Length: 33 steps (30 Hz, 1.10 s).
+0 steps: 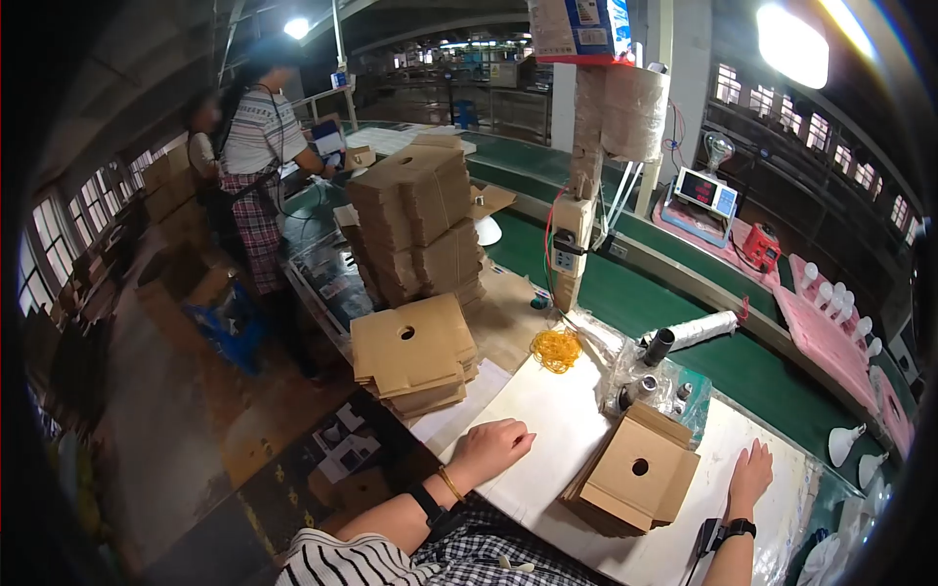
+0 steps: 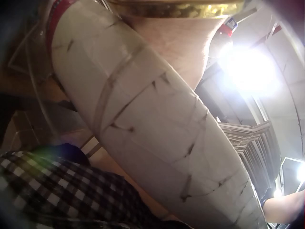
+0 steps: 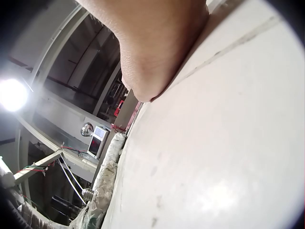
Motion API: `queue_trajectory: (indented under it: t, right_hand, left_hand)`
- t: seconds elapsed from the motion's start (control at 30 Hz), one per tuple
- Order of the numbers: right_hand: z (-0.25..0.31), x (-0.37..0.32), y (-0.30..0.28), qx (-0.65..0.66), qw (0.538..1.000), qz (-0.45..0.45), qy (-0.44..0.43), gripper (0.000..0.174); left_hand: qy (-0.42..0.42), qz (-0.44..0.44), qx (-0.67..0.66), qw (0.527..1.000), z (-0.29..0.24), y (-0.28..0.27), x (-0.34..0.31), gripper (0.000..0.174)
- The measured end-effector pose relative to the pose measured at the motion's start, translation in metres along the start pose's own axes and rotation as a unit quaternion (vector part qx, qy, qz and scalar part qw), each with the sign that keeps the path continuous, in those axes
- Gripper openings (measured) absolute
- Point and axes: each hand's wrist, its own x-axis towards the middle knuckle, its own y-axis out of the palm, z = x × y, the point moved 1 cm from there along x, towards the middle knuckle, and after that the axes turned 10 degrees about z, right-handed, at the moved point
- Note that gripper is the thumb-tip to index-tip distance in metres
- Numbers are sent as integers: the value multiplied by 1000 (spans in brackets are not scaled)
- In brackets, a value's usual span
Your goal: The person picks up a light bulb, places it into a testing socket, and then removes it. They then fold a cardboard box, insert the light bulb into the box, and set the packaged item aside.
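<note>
Between my two hands, a small stack of folded brown cardboard boxes [image 1: 640,467] stands on the white board [image 1: 532,405], a round hole in its top piece. My left hand [image 1: 496,449] rests at the board's left edge, fingers loosely curled and holding nothing. To the right of the stack, my right hand [image 1: 750,476] lies on the board with its fingers extended. Seen from the right wrist, the heel of that hand [image 3: 147,62] meets the white surface. A pile of yellow rubber bands [image 1: 555,350] lies beyond the left hand.
More flat cardboard [image 1: 405,337] is piled at the left, before a tall tied stack [image 1: 415,205]. Dark cylinders [image 1: 659,346] stand behind the small stack. A post [image 1: 572,234] carries sockets. Bulbs [image 1: 838,301] line a pink foam strip at right. A person [image 1: 264,146] stands at far left.
</note>
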Motion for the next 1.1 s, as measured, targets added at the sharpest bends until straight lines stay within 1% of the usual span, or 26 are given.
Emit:
queue_trajectory:
  t: [0.17,0.2,0.27,0.37,0.5,0.57,0.6,0.67,0.9,0.97,1.1]
  right_hand:
    - [-3,0,-1,-6,1000,6,11,44]
    - [-4,2,3,-5,1000,6,9,44]
    - [-12,4,12,-9,1000,-22,-1,44]
    - [-7,0,1,7,1000,-11,-13,44]
    - [-6,1,4,-3,1000,-19,-20,43]
    - [-9,3,8,-2,1000,-21,2,42]
    - [-7,3,7,0,1000,-19,-3,42]
    - [-7,0,5,-19,998,-59,-23,42]
    - [-10,3,10,-14,998,-64,-13,42]
    - [-8,0,5,1,1000,-16,-2,44]
    - [-6,0,3,-3,1000,-12,1,45]
  left_hand:
    - [-6,3,1,1000,0,2,1,26]
    - [-5,-1,-2,1000,0,1,1,26]
    - [-6,0,-6,1000,0,0,-2,26]
    - [3,4,0,1000,-1,3,0,26]
    - [-1,0,0,1000,-1,3,0,26]
    - [-4,-10,-1,1000,0,0,0,26]
    - [-1,-9,-5,1000,-1,0,0,26]
    - [3,-7,-10,1000,0,1,-2,26]
    - [8,-7,6,1000,2,3,1,26]
    - [3,1,4,1000,0,2,0,26]
    - [2,-2,6,1000,1,3,-1,26]
